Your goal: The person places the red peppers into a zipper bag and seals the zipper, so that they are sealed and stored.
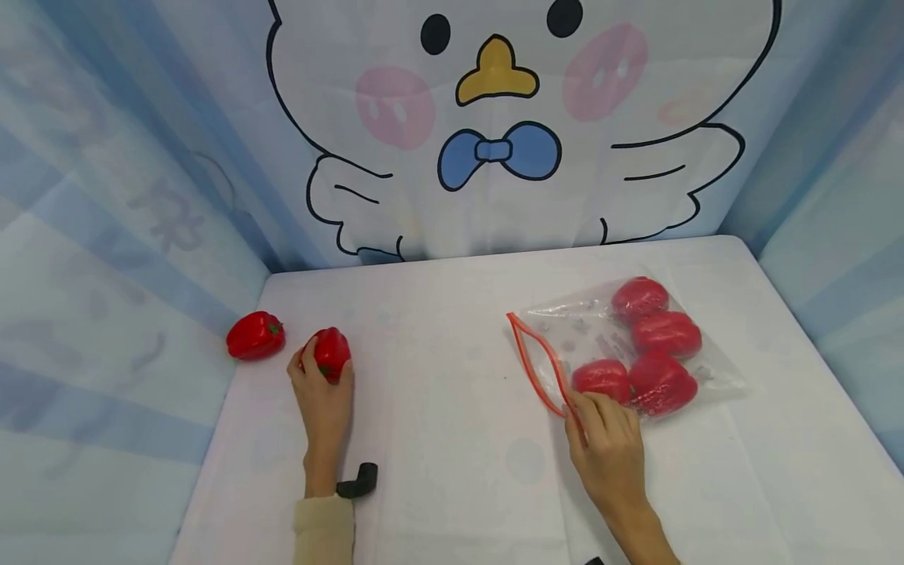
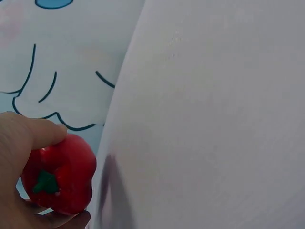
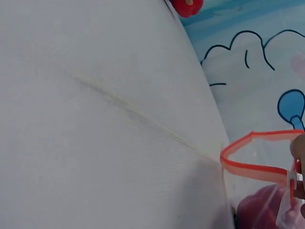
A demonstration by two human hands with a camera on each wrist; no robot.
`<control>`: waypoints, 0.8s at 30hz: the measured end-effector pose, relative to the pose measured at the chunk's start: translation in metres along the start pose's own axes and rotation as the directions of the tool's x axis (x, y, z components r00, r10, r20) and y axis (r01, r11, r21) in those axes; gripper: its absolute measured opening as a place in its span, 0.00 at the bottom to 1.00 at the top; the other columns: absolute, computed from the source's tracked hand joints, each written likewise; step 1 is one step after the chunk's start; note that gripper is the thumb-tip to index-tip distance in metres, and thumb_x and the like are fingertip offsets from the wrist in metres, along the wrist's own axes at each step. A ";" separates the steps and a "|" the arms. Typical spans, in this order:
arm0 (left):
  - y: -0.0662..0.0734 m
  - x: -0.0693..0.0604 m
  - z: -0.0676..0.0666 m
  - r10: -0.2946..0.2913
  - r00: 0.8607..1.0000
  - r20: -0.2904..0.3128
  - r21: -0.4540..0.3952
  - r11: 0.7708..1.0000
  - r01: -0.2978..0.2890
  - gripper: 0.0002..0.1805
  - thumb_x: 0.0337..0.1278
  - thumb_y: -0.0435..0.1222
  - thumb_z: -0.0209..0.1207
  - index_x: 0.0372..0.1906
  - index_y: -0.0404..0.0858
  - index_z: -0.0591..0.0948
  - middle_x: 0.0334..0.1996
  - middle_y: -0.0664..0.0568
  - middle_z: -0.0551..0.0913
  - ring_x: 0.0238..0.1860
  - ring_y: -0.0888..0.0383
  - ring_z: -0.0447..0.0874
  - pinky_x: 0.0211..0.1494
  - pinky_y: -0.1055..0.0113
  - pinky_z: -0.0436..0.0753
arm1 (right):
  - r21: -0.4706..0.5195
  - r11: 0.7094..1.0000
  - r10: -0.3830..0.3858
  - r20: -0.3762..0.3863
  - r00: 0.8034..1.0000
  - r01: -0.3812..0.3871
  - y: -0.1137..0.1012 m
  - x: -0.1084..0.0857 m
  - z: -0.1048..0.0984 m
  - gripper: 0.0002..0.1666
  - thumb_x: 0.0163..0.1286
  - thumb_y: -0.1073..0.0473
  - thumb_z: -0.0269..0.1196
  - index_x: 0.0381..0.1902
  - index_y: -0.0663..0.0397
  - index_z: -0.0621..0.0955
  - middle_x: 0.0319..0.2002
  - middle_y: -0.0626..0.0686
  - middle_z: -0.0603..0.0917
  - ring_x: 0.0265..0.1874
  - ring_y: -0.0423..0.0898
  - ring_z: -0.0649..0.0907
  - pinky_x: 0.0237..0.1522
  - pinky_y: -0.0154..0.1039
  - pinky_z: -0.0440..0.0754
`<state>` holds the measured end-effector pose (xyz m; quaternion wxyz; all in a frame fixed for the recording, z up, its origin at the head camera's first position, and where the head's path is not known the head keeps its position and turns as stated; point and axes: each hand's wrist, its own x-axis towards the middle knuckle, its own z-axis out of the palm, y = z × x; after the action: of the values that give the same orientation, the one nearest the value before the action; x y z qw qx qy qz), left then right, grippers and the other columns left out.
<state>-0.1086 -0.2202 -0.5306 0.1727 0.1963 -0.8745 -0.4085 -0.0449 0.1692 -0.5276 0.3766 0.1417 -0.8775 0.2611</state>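
Observation:
My left hand [image 1: 325, 400] grips a red bell pepper [image 1: 333, 353] on the left side of the table. In the left wrist view, thumb and fingers curl round that pepper [image 2: 71, 167], its green stem facing the camera. A second red bell pepper [image 1: 256, 336] lies just left of it at the table's edge. On the right, my right hand [image 1: 609, 451] pinches the rim of a clear zip bag [image 1: 565, 326] with an orange-red closure. Its mouth gapes toward the left. Several red peppers [image 1: 664, 333] lie inside the bag. The right wrist view shows the orange-red closure [image 3: 257, 171] spread into a loop.
A white-covered table [image 1: 452, 455] spans the scene. Behind it hangs a curtain [image 1: 494, 212] with a cartoon figure; blue-and-white curtains [image 1: 106, 314] close off both sides. A black strap piece [image 1: 358, 481] sits by the left wrist.

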 end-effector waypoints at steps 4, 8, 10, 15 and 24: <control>0.008 -0.012 0.008 0.042 0.998 0.054 -0.061 0.997 -0.039 0.43 0.62 0.34 0.70 0.79 0.44 0.62 0.77 0.39 0.59 0.78 0.39 0.60 0.71 0.36 0.75 | -0.007 1.000 0.007 0.016 1.000 -0.007 0.000 -0.005 -0.002 0.22 0.56 0.66 0.71 0.51 0.65 0.86 0.40 0.63 0.86 0.41 0.61 0.85 0.43 0.53 0.73; 0.015 -0.025 0.014 0.065 0.991 0.119 -0.108 0.993 -0.052 0.42 0.62 0.34 0.69 0.79 0.43 0.63 0.76 0.39 0.60 0.77 0.38 0.62 0.70 0.37 0.77 | -0.008 1.000 0.016 0.029 0.999 -0.016 -0.001 -0.007 -0.002 0.23 0.55 0.69 0.71 0.51 0.65 0.85 0.40 0.63 0.85 0.41 0.60 0.84 0.42 0.53 0.74; 0.018 -0.029 0.015 0.062 0.988 0.142 -0.135 0.990 -0.043 0.43 0.61 0.33 0.69 0.78 0.43 0.63 0.76 0.40 0.61 0.77 0.39 0.62 0.69 0.37 0.78 | -0.001 1.000 0.016 0.026 1.000 -0.016 -0.002 -0.008 -0.001 0.23 0.55 0.71 0.70 0.51 0.65 0.85 0.40 0.62 0.85 0.39 0.60 0.84 0.42 0.52 0.75; 0.026 -0.037 0.018 0.062 0.980 0.189 -0.188 0.982 -0.025 0.43 0.61 0.33 0.70 0.78 0.46 0.63 0.76 0.44 0.62 0.77 0.42 0.62 0.68 0.40 0.80 | 0.009 1.000 0.015 0.003 1.000 -0.015 -0.002 -0.006 0.001 0.21 0.57 0.72 0.68 0.50 0.66 0.86 0.40 0.62 0.85 0.37 0.58 0.84 0.43 0.49 0.79; 0.037 -0.045 0.026 0.110 0.957 0.267 -0.269 0.963 -0.035 0.40 0.64 0.35 0.68 0.78 0.46 0.64 0.76 0.45 0.64 0.76 0.43 0.65 0.67 0.40 0.81 | 0.022 0.999 0.038 -0.001 0.999 -0.038 -0.003 -0.003 0.002 0.19 0.58 0.72 0.67 0.49 0.66 0.85 0.40 0.61 0.85 0.35 0.54 0.85 0.34 0.45 0.82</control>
<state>-0.0892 -0.1599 -0.5243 0.0868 0.0797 -0.8352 -0.5371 -0.0425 0.1656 -0.5297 0.3704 0.1290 -0.8769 0.2780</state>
